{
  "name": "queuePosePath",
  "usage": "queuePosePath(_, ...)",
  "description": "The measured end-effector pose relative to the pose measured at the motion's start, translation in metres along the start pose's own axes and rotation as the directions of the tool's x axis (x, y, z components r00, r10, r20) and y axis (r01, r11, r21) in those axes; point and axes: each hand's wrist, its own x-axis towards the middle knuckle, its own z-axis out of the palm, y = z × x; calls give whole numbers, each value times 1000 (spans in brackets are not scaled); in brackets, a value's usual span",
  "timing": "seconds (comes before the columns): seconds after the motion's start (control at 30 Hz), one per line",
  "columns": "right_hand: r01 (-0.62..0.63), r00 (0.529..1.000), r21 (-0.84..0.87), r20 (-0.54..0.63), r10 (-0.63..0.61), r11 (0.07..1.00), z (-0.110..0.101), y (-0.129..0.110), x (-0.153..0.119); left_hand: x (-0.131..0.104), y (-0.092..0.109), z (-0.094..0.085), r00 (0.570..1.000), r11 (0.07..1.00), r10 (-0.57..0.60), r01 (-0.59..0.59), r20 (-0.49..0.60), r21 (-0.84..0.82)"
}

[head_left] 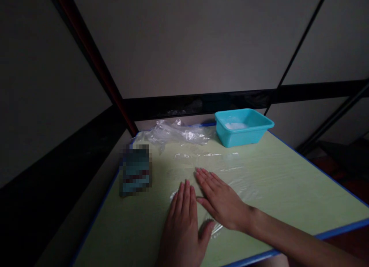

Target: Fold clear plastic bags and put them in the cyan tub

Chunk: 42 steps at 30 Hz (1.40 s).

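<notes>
My left hand (184, 224) lies palm down and flat, its fingers stretched out over a clear plastic sheet (239, 178) on the pale green table (288, 190). To its right, my right hand (220, 201) also rests flat on the plastic, fingers extended and pointing up and to the left. The two hands are close together, with the right thumb near the left fingers. Neither hand grips anything. Shiny wrinkles show in the sheet between and beyond the hands.
A turquoise basin (242, 134) with something white inside stands at the back right. Crumpled clear plastic (178, 132) lies at the back edge. A pixelated, blurred item (136, 171) is at the left edge. Wall panels rise behind the table.
</notes>
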Motion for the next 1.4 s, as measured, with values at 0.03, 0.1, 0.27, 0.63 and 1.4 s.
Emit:
queuePosePath(0.03,-2,1000,-11,5,2,1000,0,3,-1,0,0,0,1000,1000,-2,2,5,-2)
queuePosePath(0.1,-7,1000,-30,3,7,1000,-2,10,-4,0,0,-1,1000,1000,-5,5,9,-11)
queuePosePath(0.27,-57,998,-91,-12,57,994,-4,38,-12,1,0,-3,1000,999,-10,11,26,-35)
queuePosePath(0.63,-273,962,-188,-40,270,943,-15,112,-46,1,-1,-3,999,999,-10,12,45,-32)
queuePosePath(1.4,98,982,265,130,-136,959,-11,-3,11,1,-1,5,997,1000,12,-14,-81,-26)
